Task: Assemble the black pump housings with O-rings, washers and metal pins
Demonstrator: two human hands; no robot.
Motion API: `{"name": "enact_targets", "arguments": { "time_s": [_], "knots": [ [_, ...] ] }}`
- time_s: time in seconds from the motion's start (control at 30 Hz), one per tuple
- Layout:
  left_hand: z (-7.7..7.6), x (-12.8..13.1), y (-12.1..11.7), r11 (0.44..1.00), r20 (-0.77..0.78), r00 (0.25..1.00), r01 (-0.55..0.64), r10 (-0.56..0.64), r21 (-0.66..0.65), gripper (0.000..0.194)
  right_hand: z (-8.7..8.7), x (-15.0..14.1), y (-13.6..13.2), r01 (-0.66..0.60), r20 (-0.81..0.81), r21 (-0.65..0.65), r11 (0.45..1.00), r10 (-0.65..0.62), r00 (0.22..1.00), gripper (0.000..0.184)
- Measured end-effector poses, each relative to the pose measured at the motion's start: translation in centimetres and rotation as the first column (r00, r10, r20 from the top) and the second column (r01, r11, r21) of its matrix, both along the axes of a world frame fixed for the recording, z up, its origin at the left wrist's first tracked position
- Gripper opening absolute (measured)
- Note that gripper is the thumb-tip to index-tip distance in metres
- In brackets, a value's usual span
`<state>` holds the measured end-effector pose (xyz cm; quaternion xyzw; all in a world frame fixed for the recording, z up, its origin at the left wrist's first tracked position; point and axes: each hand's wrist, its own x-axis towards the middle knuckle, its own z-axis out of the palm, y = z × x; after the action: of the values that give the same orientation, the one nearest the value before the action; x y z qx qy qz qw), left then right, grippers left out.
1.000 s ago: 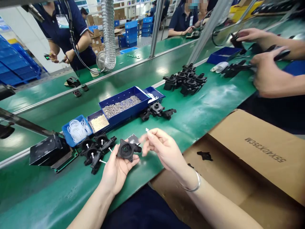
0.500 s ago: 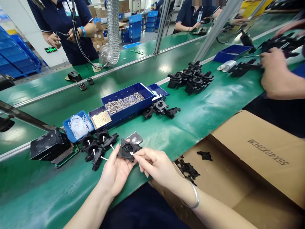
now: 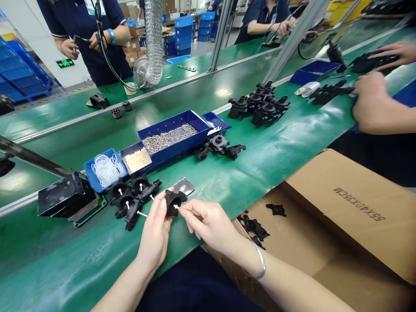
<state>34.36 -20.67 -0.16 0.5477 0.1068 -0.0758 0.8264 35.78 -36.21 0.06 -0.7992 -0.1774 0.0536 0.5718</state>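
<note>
My left hand [image 3: 154,236] is wrapped around a black plastic housing [image 3: 173,198], its round hollow facing me and to the right. Thumb and forefinger of my right hand [image 3: 209,223] pinch a small white pin [image 3: 176,206] at the mouth of that hollow; how far in its far end sits is hidden. Beyond the housing lies a small flat plate [image 3: 184,186] with a white smear. Left of my hands are several similar black housings [image 3: 126,201], with white pins standing in them.
Behind are a blue tray of metal screws [image 3: 170,138], a bin of cream-coloured bits [image 3: 137,160] and a blue bin of white rings [image 3: 107,170]. A cardboard box [image 3: 341,208] stands below the bench edge at right. A co-worker's hands [image 3: 373,97] work at far right.
My left hand has turned the black housing so it tilts more on edge, its hollow facing my right hand. My right hand has shifted slightly left with the white pin.
</note>
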Motion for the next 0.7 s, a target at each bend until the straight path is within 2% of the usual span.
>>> {"name": "enact_targets", "arguments": {
  "time_s": [0.1, 0.2, 0.27, 0.37, 0.5, 0.6, 0.7],
  "knots": [
    [-0.3, -0.1, 0.2, 0.97, 0.086, 0.996, 0.003, -0.025, 0.244, 0.037, 0.1, 0.0, -0.2, -0.006, 0.115, -0.092, 0.996, 0.016, 0.993, 0.034],
    [-0.1, 0.0, 0.3, 0.899, 0.156, 0.986, -0.021, -0.053, 0.437, 0.036, -0.3, -0.2, -0.2, 0.05, 0.353, -0.249, 0.967, 0.042, 0.935, 0.028],
    [0.2, 0.1, 0.3, 0.864, 0.176, 0.982, -0.034, -0.064, 0.502, 0.036, -0.7, -0.4, -0.1, 0.114, 0.5, -0.344, 0.932, 0.08, 0.862, 0.025],
    [0.5, 0.3, 0.1, 0.844, 0.185, 0.981, -0.047, -0.062, 0.534, 0.036, -1.4, -0.3, 0.1, 0.183, 0.623, -0.422, 0.888, 0.137, 0.77, 0.023],
    [0.2, 0.7, -0.3, 0.812, 0.218, 0.972, -0.061, -0.083, 0.581, 0.036, -2.7, 0.3, 0.2, 0.205, 0.673, -0.425, 0.882, 0.156, 0.723, 0.022],
    [-0.2, 0.9, -0.5, 0.784, 0.257, 0.961, -0.08, -0.103, 0.615, 0.037, -3.6, 1.0, 0.2, 0.195, 0.674, -0.367, 0.909, 0.115, 0.73, 0.024],
    [0.0, 1.1, -0.6, 0.727, 0.268, 0.949, -0.069, -0.163, 0.683, 0.04, -4.0, 1.6, 0.1, 0.194, 0.655, -0.292, 0.937, 0.048, 0.754, 0.024]
  ]
}}
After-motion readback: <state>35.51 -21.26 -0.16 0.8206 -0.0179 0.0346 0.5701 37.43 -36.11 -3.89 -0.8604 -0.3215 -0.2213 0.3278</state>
